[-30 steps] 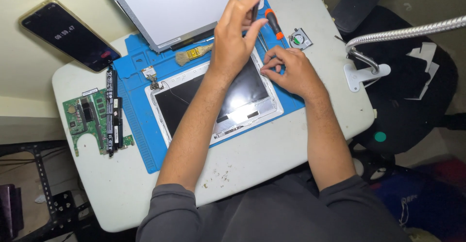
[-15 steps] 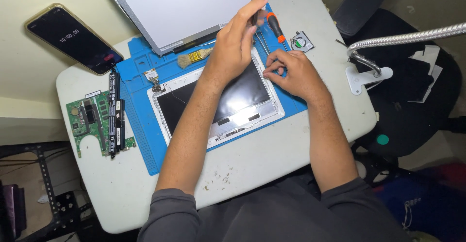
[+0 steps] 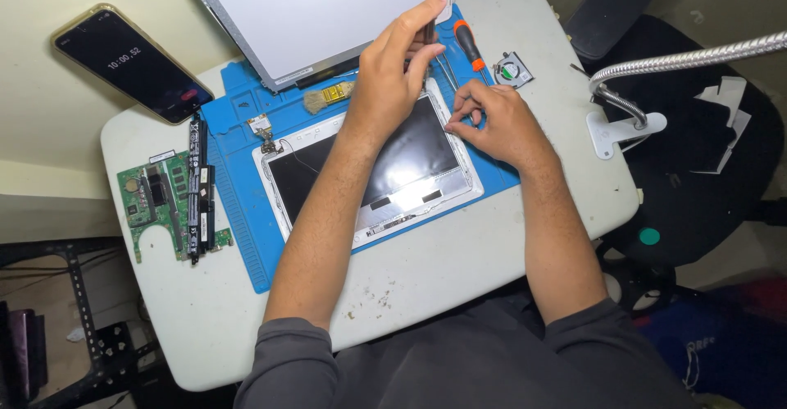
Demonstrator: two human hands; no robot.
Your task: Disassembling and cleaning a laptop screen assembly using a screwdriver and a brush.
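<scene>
We pinch a thin dark tool in our left hand; our right hand presses, fingers curled, on the fragile, stiff laptop lid lying on the blue mat; edges seem safest to hold.

I'm looking at an electronics repair bench: a blue work mat covers the tabletop, a bare circuit board left of it, a gooseneck lamp right.
</scene>
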